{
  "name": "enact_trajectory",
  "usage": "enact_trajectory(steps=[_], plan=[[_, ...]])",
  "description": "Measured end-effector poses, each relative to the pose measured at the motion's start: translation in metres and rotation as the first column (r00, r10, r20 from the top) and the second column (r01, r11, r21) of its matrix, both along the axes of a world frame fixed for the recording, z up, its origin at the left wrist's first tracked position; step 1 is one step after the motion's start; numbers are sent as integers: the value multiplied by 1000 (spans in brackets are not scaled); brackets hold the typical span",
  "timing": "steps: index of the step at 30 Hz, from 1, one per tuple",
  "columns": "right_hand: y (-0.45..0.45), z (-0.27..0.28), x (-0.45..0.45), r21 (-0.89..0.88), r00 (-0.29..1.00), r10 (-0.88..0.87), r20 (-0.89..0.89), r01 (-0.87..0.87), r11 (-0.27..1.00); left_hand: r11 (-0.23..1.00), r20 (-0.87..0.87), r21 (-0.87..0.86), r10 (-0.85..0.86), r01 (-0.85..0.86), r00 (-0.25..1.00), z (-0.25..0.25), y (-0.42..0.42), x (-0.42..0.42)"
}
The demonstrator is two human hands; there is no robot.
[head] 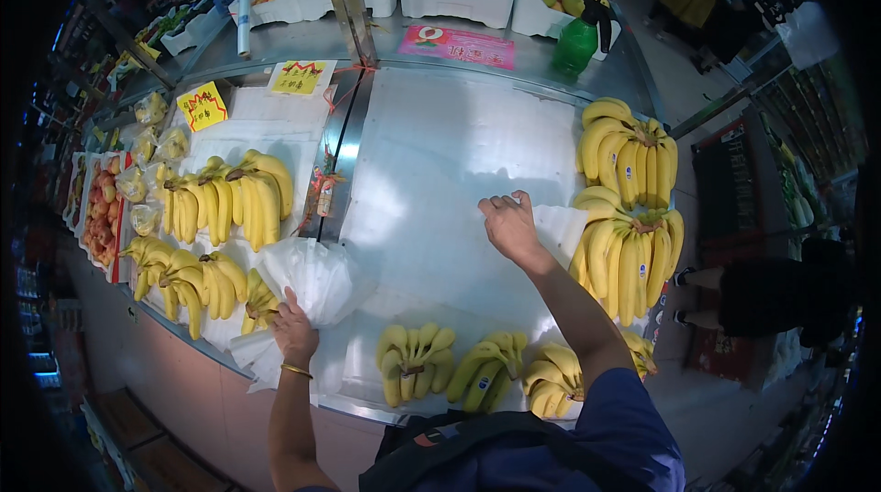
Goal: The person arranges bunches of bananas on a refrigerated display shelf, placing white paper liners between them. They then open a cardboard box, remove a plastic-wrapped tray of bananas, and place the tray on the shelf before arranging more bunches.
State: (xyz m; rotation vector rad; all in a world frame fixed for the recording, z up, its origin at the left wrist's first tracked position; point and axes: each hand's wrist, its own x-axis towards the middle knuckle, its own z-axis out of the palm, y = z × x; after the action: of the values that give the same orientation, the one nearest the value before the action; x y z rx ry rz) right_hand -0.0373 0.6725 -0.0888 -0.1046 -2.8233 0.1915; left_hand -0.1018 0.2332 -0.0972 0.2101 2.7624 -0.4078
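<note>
My left hand [296, 332] is at the front left, against a small bunch of bananas [257, 303] and beside a crumpled white plastic bag [310, 278]. Its fingertips are partly hidden, so I cannot tell whether it grips either one. My right hand [511, 227] hovers over the white liner sheet [427, 168] on the display table, fingers bent and somewhat apart, with nothing visible in it. Banana bunches [628, 258] line the table's right side. Along the front edge lie a yellow bunch [416, 364], a greener bunch [486, 371] and another yellow bunch [554, 382].
More bananas [227, 199] cover the left section, near bagged fruit [151, 108] and apples [102, 213]. A metal post [347, 3] rises at the back. Behind are foam boxes of nectarines [458, 0] and mangoes, and a green spray bottle [575, 44]. A person [764, 299] stands at right.
</note>
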Motion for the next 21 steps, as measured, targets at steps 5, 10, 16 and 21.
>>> enact_trajectory(steps=[5, 10, 16, 21], plan=[[17, 65, -20, -180, 996, 58, -61, -68, 981, 999, 4, 30, 15, -16, 1000, -6, -10, 1], [71, 24, -68, -148, 986, -75, 149, 97, 984, 1000, 19, 8, -11, 11, 1000, -1, -3, -2], [84, -35, -103, -36, 954, -129, 271, 144, 989, 1000, -3, 15, -7, 7, 1000, -4, -6, -2], [101, -56, -116, 4, 940, -122, 320, 127, 992, 999, -7, 28, -19, 19, 1000, 0, -3, -2]])
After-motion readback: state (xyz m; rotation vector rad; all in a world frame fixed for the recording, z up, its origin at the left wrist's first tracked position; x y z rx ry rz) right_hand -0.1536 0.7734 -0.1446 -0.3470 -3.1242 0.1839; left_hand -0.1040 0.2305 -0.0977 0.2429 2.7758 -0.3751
